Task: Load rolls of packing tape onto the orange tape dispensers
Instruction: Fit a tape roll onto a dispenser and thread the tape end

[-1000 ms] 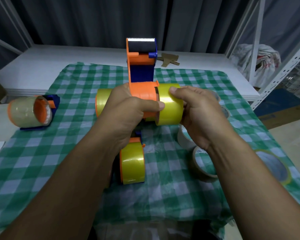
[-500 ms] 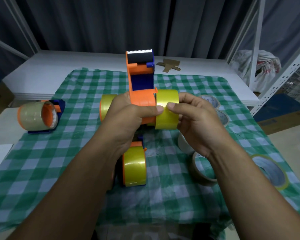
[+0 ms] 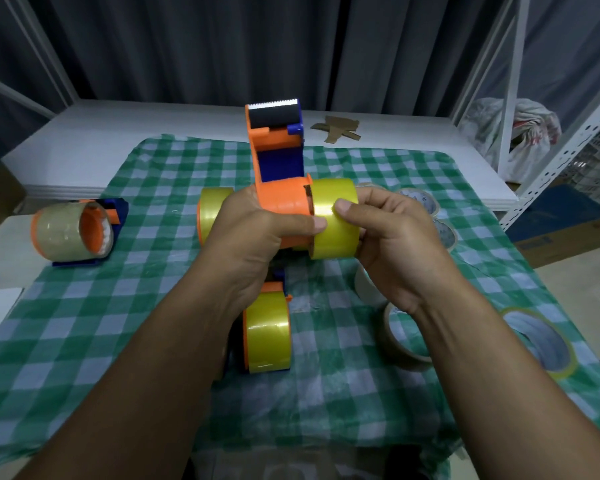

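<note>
My left hand [image 3: 253, 233] grips an orange and blue tape dispenser [image 3: 279, 161] by its orange hub, held above the checked cloth. Its serrated blade points away from me. My right hand [image 3: 392, 237] holds a yellow tape roll [image 3: 333, 221] against the right side of that hub, thumb on top. A second yellow roll [image 3: 210, 216] shows at the left, behind my left hand. Below my hands lies a dispenser loaded with yellow tape [image 3: 267, 332]. Another dispenser with a clear brownish roll [image 3: 71, 228] lies at the left.
A green checked cloth [image 3: 84, 334] covers the table. Several loose tape rolls lie at the right, among them one under my right wrist [image 3: 400, 337], one at the far right [image 3: 541, 341] and two behind my right hand [image 3: 421, 200]. Cardboard scraps [image 3: 336, 129] lie at the back. White shelving [image 3: 551, 150] stands right.
The view has shifted slightly. Both hands stay on the dispenser and the yellow roll, and my right thumb has slid a little along the roll.
</note>
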Available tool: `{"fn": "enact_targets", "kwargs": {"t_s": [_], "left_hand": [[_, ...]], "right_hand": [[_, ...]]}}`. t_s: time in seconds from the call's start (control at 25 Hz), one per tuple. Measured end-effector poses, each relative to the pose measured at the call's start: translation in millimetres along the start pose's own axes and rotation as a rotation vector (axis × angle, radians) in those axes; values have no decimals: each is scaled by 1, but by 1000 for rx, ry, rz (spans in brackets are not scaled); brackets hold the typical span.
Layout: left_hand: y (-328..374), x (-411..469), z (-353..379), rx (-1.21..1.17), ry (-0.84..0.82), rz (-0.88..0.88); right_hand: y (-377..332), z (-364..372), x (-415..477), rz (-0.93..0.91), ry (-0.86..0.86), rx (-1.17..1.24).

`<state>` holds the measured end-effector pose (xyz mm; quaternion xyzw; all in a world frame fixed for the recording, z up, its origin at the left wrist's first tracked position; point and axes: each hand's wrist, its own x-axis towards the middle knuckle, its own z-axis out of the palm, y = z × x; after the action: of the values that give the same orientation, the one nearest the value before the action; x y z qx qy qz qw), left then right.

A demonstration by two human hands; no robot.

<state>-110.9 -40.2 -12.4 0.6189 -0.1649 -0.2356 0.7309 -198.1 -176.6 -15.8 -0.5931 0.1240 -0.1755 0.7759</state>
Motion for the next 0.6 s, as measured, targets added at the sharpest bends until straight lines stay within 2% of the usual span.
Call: {"fn": "enact_targets", "kwargs": {"t_s": [0.16, 0.44, 0.6], "left_hand": [[-2, 3, -1, -41, 41, -6], [-4, 2, -2, 31, -43, -7], [-2, 1, 0, -44, -8, -5]], "right_hand": [[2, -1, 1, -13, -44, 13], [3, 2, 2, 37, 77, 1], [1, 1, -1, 16, 24, -10]]}}
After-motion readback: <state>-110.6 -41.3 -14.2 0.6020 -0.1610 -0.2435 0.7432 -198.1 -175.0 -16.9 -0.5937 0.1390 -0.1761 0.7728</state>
